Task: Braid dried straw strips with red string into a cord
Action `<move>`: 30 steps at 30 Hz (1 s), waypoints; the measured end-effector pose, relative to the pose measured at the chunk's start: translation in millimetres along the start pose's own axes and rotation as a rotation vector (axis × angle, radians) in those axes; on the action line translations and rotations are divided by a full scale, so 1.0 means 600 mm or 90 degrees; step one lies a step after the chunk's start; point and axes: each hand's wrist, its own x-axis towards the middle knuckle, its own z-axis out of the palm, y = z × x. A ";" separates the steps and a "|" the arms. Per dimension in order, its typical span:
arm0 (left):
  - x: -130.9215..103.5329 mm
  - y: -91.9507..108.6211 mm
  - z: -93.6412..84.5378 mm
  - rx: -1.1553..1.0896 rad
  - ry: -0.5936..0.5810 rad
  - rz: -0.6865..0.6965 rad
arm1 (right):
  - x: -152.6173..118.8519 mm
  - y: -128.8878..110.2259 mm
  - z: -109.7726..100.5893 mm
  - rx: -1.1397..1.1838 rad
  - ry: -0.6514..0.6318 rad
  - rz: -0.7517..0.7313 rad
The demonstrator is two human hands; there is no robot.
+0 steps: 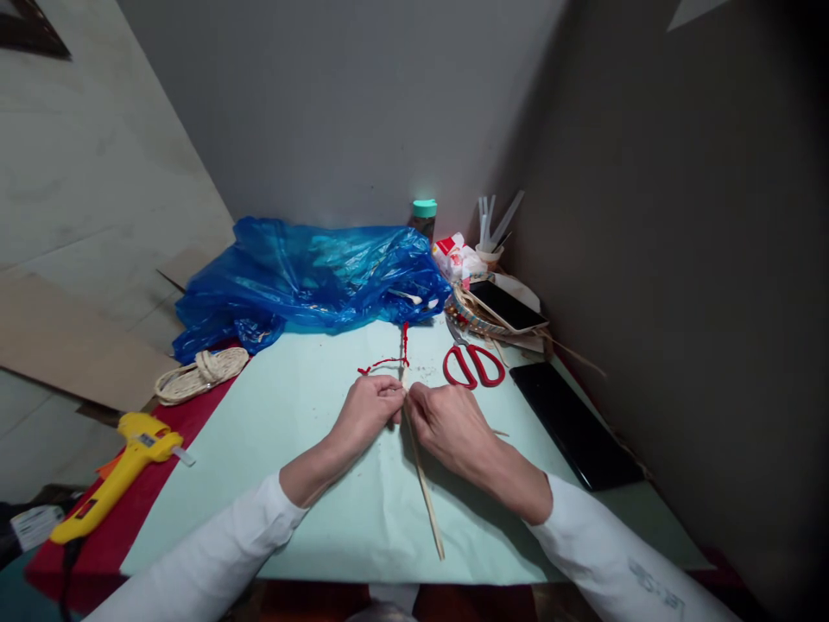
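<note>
The left hand (376,400) and right hand (446,423) nearly meet over the middle of the counter (311,484), both pinching a pale strip (424,497) whose loose end runs toward the near edge. A red twisted cord (405,341) lies just beyond their fingers. Red-handled scissors (472,363) rest to the right, a yellow glue gun (117,475) at the left, and a blue plastic bag (311,272) at the far side.

From here I see the bag (311,272) behind the scissors (474,364), the phone (509,304) on the basket (470,318) (right side), the glue gun (120,475) left.
</note>
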 end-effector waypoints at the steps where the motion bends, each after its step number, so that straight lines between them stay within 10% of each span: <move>1: -0.001 -0.002 0.000 -0.003 0.001 -0.001 | -0.003 -0.004 0.001 -0.002 -0.002 -0.011; 10: -0.008 0.000 -0.007 -0.164 -0.059 -0.046 | -0.021 -0.020 0.008 -0.010 -0.034 -0.151; 16: -0.011 0.009 -0.009 -0.224 -0.077 -0.058 | 0.011 0.020 -0.011 0.357 0.091 0.003; 22: -0.015 0.007 -0.007 -0.268 -0.106 -0.035 | 0.022 0.013 0.030 0.838 -0.138 0.091; 30: -0.023 0.020 -0.012 -0.202 -0.127 0.011 | 0.011 -0.003 0.021 0.837 -0.119 0.142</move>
